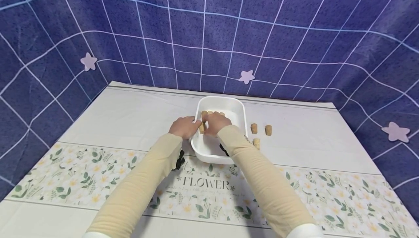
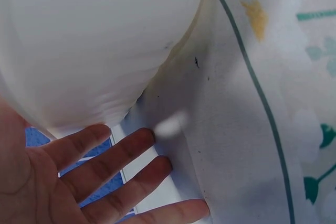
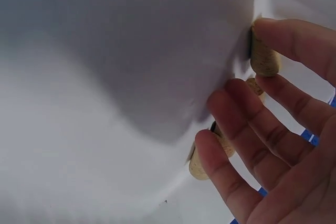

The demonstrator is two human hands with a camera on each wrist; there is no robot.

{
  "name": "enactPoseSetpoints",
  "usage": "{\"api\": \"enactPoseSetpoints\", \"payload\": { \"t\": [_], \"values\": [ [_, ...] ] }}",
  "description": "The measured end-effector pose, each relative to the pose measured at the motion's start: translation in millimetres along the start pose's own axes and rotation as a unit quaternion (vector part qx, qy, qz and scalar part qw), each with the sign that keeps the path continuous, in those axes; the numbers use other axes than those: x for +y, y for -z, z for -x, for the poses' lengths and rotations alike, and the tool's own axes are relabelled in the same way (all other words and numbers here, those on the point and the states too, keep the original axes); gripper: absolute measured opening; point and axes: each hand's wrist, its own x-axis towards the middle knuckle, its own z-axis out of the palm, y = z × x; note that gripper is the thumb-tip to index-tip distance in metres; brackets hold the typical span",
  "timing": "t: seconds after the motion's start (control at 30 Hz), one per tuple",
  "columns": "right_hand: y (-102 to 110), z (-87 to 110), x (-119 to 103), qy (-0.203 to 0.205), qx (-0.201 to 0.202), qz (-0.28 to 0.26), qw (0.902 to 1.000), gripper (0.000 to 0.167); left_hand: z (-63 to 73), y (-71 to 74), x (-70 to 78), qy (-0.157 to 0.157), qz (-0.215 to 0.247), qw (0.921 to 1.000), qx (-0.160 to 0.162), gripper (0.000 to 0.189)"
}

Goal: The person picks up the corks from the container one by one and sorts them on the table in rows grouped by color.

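Observation:
A white plastic tub (image 1: pixel 218 159) sits in front of me with several corks inside, along its far left part. My left hand (image 1: pixel 185 127) holds the tub's left rim, its thumb over the edge and its fingers spread along the outer wall, as the left wrist view shows. Inside the tub, my right hand (image 1: pixel 216 123) pinches a cork (image 3: pixel 265 59) between thumb and index finger, near the wall. Its other fingers extend past further corks (image 3: pixel 198 167). In the head view, a cork (image 1: pixel 202 129) lies by the left wall between the two hands.
To the right of the tub, on the white tablecloth, lie three loose corks, among them a brown cork (image 1: pixel 268 130) and a paler cork (image 1: pixel 256 143). A floral band (image 1: pixel 204 205) crosses the cloth in front. Behind the table hangs a blue curtain (image 1: pixel 209 41).

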Motion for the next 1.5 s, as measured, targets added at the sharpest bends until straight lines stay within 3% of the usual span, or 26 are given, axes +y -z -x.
{"api": "enactPoseSetpoints", "payload": {
  "t": [0.2,0.47,0.87,1.5],
  "values": [
    [-7,-4.9,3,0.001,0.007,0.016,0.9998,0.044,0.4,-0.1,3.1,-0.004,0.003,1.0000,0.003,0.051],
    [-2,2.4,9,0.014,-0.002,-0.005,0.9999,0.051,0.1,-0.6,5.2,0.001,0.001,1.0000,-0.005,0.054],
    [0,-1.8,17,0.018,-0.017,-0.010,0.9996,0.054,0.7,-0.7,4.1,0.004,0.006,0.9999,-0.008,0.055],
    [32,11.7,20,0.034,-0.003,-0.031,0.9989,0.045,1.2,1.5,2.6,0.012,0.012,0.9998,-0.011,0.054]
  ]
}}
